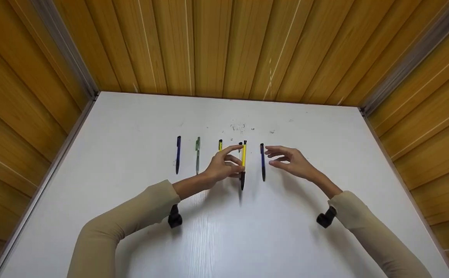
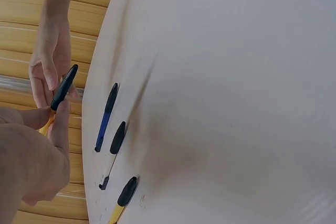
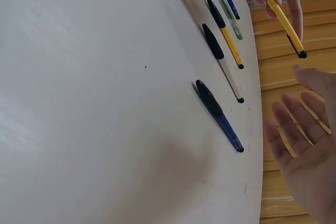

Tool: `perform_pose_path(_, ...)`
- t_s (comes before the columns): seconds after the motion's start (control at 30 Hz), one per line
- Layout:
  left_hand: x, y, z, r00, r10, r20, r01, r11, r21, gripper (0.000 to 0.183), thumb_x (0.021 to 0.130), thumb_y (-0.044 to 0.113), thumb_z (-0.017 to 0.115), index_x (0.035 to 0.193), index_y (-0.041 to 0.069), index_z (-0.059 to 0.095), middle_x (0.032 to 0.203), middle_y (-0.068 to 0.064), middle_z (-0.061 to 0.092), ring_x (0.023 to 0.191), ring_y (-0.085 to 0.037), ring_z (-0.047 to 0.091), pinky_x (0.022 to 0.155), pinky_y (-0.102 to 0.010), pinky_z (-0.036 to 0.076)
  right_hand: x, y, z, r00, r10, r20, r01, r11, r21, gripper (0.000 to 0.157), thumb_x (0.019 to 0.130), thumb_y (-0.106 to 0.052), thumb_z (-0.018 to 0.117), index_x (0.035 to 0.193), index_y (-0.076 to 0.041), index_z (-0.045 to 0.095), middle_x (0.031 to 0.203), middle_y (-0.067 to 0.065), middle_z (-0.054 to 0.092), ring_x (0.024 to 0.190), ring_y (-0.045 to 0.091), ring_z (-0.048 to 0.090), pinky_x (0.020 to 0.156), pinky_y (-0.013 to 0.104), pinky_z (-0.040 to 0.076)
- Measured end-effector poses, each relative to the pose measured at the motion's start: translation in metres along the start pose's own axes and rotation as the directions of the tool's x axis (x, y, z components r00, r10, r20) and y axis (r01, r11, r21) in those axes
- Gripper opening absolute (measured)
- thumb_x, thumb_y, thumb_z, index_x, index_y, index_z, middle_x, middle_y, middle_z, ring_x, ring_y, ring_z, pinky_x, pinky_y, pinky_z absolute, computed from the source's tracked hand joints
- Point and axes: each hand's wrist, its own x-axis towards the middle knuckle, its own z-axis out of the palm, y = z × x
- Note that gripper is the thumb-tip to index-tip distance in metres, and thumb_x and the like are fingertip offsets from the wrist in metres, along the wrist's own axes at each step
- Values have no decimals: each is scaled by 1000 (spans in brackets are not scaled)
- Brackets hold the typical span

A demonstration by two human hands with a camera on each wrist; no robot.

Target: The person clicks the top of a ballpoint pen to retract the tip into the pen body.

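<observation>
My left hand [image 1: 224, 166] pinches a yellow pen [image 1: 244, 156] with a black grip, held up above the table with its dark tip toward me. Behind it, partly hidden in the head view, lies a white pen with a black grip [image 3: 214, 42]. A second yellow pen [image 3: 230, 43] lies just left of that, largely covered by my left hand in the head view. My right hand [image 1: 292, 161] hovers with relaxed fingers and nothing in them, close to the right of a blue pen [image 1: 263, 162] on the table.
Farther left on the white table [image 1: 139, 127] lie a green pen [image 1: 197, 154] and another blue pen [image 1: 178, 154], roughly parallel to the others. Dark marks [image 1: 238, 127] speckle the surface beyond the row. Wood-patterned panels [image 1: 209, 46] stand along the back and both sides.
</observation>
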Motion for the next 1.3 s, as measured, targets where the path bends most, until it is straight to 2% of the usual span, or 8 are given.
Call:
perform_pose_path(0.2,9,-2,8,1000,-11,-1,11,1000,-2,72,88,-12,71,151,13,49,93,-4,64,80,-12,71,81,-37,67,-12,18,-15,997,45,-58,-44,999,20,47,98,-12,69,142,-2,58,136,27,62,125,41,62,98,16,54)
perform_pose_path(0.4,27,-3,24,1000,1,7,-1,1000,-11,71,86,-14,71,150,10,49,89,-4,65,78,-13,71,81,-37,67,-23,34,-34,988,80,-131,-75,996,41,46,98,-11,68,142,0,57,135,32,61,123,39,63,95,10,53)
perform_pose_path(0.67,68,-8,49,998,65,-24,-60,988,145,67,85,-12,72,146,7,53,90,-8,65,79,-23,74,74,-32,67,-37,42,-51,975,100,-198,-86,993,79,46,97,-12,70,140,1,58,134,33,59,119,25,66,94,10,54)
perform_pose_path(0.83,89,-11,65,994,83,-73,-62,966,251,64,85,-9,73,144,6,55,95,-18,71,76,-22,73,71,-28,67,-47,45,-57,965,118,-235,-100,991,87,48,97,-12,70,141,1,57,132,8,64,118,12,63,94,9,53)
perform_pose_path(0.93,97,-12,76,995,60,-82,-32,948,316,64,86,-7,74,145,7,55,97,-18,73,76,-20,73,70,-26,66,-52,46,-60,961,125,-248,-100,989,108,49,97,-13,70,141,3,56,129,-5,62,118,12,62,95,10,53)
perform_pose_path(1.03,103,-15,88,996,40,-76,-10,931,366,63,87,-5,75,146,6,54,99,-18,75,79,-26,76,68,-26,65,-58,47,-63,957,129,-259,-105,989,105,50,98,-14,70,142,3,55,129,-9,61,119,12,62,94,9,53)
perform_pose_path(1.17,112,-24,107,996,17,-82,17,917,400,57,88,-3,75,141,2,57,100,-19,76,79,-27,77,59,-19,59,-67,49,-68,949,138,-283,-118,989,85,48,98,-15,70,142,1,56,127,-11,63,117,7,63,94,7,52)
perform_pose_path(1.3,116,-26,121,990,37,-137,39,855,518,49,85,4,80,131,1,64,111,-16,76,84,-17,71,64,-16,54,-74,53,-69,943,152,-297,-136,988,75,48,98,-16,70,141,1,57,122,-19,62,113,0,62,93,5,52)
